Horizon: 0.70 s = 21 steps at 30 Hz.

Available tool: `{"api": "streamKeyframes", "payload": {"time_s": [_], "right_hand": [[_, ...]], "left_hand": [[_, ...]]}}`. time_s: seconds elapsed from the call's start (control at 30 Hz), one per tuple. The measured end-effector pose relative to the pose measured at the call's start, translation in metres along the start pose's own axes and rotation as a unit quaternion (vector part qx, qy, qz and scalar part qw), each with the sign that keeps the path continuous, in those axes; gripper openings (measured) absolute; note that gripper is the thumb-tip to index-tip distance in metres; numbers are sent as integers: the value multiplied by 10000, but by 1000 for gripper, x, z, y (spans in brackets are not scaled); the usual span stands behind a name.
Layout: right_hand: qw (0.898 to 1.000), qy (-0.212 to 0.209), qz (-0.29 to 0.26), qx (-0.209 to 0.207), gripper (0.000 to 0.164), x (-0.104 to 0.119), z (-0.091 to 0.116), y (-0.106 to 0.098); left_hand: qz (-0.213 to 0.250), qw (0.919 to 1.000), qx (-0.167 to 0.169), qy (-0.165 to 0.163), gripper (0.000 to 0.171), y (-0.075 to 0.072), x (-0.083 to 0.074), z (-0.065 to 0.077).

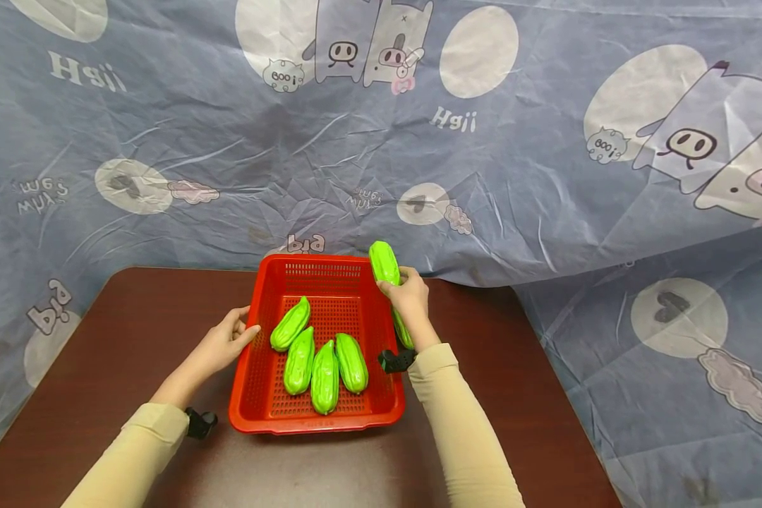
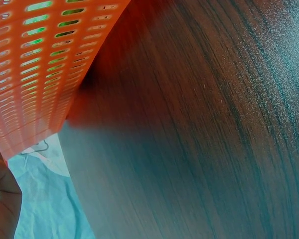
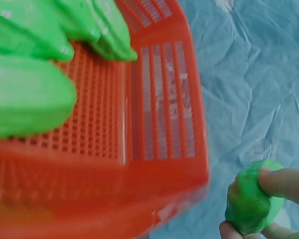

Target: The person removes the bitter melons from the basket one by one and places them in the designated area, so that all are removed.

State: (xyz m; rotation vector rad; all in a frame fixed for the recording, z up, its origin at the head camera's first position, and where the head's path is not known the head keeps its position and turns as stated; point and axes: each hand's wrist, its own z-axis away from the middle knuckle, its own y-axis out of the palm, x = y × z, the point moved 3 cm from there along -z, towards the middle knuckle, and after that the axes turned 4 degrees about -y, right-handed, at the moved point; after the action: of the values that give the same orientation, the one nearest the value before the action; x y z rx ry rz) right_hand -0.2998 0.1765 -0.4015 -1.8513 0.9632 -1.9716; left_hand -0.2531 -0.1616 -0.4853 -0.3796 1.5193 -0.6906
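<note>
A red plastic basket [image 1: 317, 423] with a perforated floor and walls stands on the table, several bright green bitter melons [image 1: 325, 377] lying in it. At its left rim, my left hand [image 1: 226, 337] grips the wall, thumb over the edge; only part of that hand [image 2: 2, 199] enters the left wrist view. My right hand [image 1: 409, 296] holds another bitter melon [image 1: 384, 262], raised near the basket's back right corner. The right wrist view shows thumb and fingers pinching this held bitter melon [image 3: 249, 201]. One more bitter melon [image 1: 402, 330] lies by the right rim, partly hidden by my wrist.
The dark brown wooden table [image 1: 495, 395] extends to both sides of the basket. Behind it hangs a wrinkled blue-grey cloth [image 1: 330, 162] printed with cartoon pigs, draping down near the table's back edge and right side.
</note>
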Motion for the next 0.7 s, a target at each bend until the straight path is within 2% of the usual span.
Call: {"api": "streamKeyframes", "payload": {"time_s": [0.3, 0.7], "right_hand": [[9994, 153, 68, -311, 61, -31, -7, -18], [9979, 521, 185, -348, 66, -75, -10, -31]], "left_hand": [[34, 10000, 18, -63, 64, 0, -1, 0], [52, 10000, 27, -59, 63, 0, -2, 0]]}}
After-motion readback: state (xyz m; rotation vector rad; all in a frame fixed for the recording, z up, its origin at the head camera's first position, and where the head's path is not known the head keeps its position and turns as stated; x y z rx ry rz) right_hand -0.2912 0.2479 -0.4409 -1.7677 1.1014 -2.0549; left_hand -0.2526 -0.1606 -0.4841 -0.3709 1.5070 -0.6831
